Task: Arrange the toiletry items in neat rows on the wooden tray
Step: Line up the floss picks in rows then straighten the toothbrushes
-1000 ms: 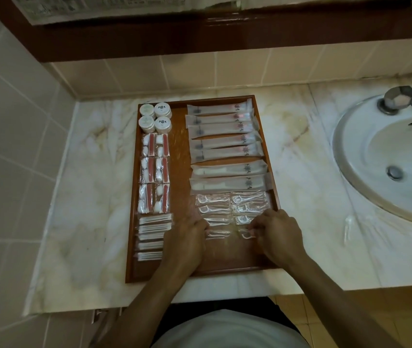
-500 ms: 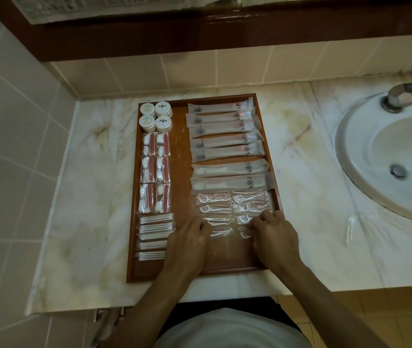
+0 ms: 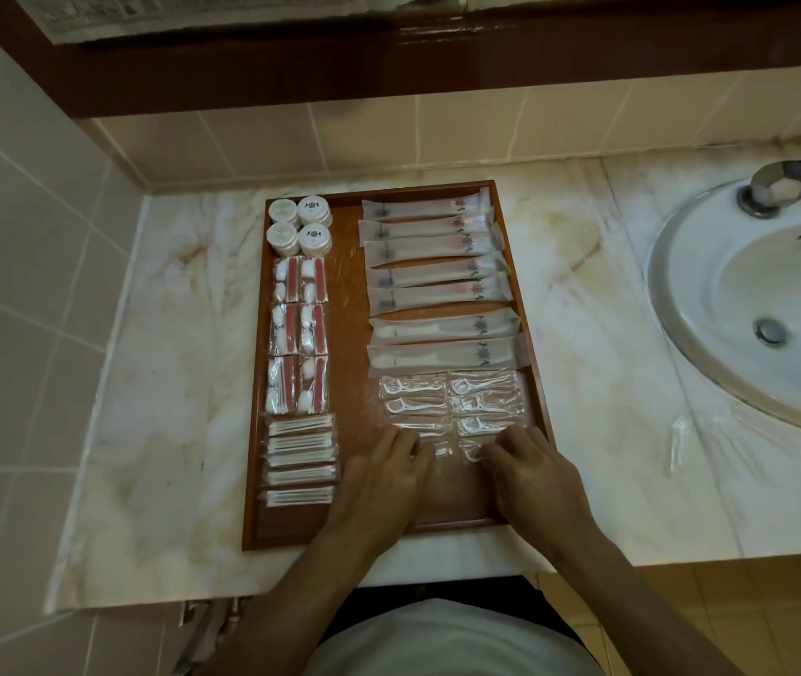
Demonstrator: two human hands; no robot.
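Both hands rest on the wooden tray (image 3: 525,304) on the counter (image 3: 584,373). The left hand (image 3: 384,475) lies with fingers loosely curled, fingertips touching a floss pick packet (image 3: 440,450). The right hand (image 3: 530,473), fingers bent, touches the neighbouring packet (image 3: 470,451); whether either pinches, I cannot tell. The other floss packets (image 3: 452,400) lie in rows just beyond the fingertips.

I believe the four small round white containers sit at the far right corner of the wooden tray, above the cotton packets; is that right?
Not quite. The head view shows the four small round white containers at the far left corner of the wooden tray, not the far right. They do sit above the cotton packets. The far right corner holds long wrapped sachets.
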